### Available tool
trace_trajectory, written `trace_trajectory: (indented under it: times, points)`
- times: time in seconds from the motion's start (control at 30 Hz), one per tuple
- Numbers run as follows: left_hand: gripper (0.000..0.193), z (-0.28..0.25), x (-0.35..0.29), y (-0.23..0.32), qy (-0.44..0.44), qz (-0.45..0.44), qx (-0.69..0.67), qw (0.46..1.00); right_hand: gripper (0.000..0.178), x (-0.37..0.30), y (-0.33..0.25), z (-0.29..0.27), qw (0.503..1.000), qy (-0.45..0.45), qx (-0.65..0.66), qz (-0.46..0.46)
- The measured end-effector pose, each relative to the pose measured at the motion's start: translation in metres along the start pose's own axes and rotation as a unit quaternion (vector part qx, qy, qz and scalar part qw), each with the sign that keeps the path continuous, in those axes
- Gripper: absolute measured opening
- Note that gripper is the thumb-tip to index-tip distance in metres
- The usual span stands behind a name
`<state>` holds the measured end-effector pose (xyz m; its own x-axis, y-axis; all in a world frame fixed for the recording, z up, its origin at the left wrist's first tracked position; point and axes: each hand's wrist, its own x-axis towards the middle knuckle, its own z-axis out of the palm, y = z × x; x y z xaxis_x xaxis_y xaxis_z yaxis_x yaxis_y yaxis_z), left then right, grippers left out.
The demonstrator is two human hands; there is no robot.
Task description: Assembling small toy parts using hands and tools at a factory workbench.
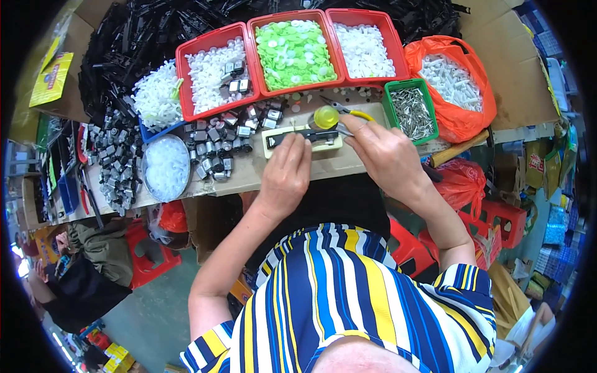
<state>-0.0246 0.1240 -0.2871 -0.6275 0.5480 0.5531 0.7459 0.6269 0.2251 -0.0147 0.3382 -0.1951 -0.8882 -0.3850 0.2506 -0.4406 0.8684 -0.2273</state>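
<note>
A long black plastic part [318, 135] lies in a cream-coloured block-shaped holder [323, 147] at the table's front edge. The fingers of my left hand [286, 177] are held together and press on the part's left end. My right hand [388, 155] is at the part's right end with thumb and fingers pinched; a small shiny metal piece shows at the fingertips, too small to name. Just behind the holder stands a small round pot with yellow-green contents [326, 117]. Pliers with yellow handles [362, 115] lie behind my right fingertips.
Red trays of white pieces [214, 65] and green discs [295, 53] line the back. On the right are a green basket of metal pins [411, 112] and an orange bag [482, 118]. Left: small motor-like parts [214, 146], a bowl [166, 168]. Black parts [155, 31] heap behind.
</note>
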Motion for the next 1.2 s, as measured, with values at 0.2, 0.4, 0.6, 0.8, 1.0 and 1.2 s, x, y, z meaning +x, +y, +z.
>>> trace_trajectory:
  times: [0.2, 0.4, 0.6, 0.8, 1.0, 1.2]
  points:
    - [0.038, 0.006, -0.014, 0.013, -0.002, 0.01, -0.003, 1.0, 0.036, 0.027, -0.013, 0.021, 0.993, 0.075, 0.026, -0.091]
    - [0.033, 0.01, -0.015, 0.011, 0.009, 0.018, -0.005, 1.0, 0.029, 0.041, -0.023, 0.009, 0.991, 0.078, 0.046, -0.095]
    - [0.035, 0.008, -0.02, 0.005, 0.013, 0.007, -0.021, 1.0, 0.034, 0.032, -0.013, 0.025, 0.995, -0.044, 0.037, -0.078]
    - [0.028, -0.01, -0.017, -0.014, 0.047, -0.062, -0.02, 0.997, 0.034, 0.009, -0.006, 0.02, 0.999, -0.008, 0.032, -0.043]
    - [0.03, -0.012, -0.011, -0.013, 0.032, -0.054, -0.004, 0.998, 0.032, -0.005, -0.01, 0.021, 0.999, -0.013, 0.039, -0.022]
    - [0.031, -0.002, 0.005, -0.007, 0.01, -0.027, -0.039, 0.999, 0.03, -0.009, 0.001, 0.01, 0.992, 0.09, 0.089, -0.001]
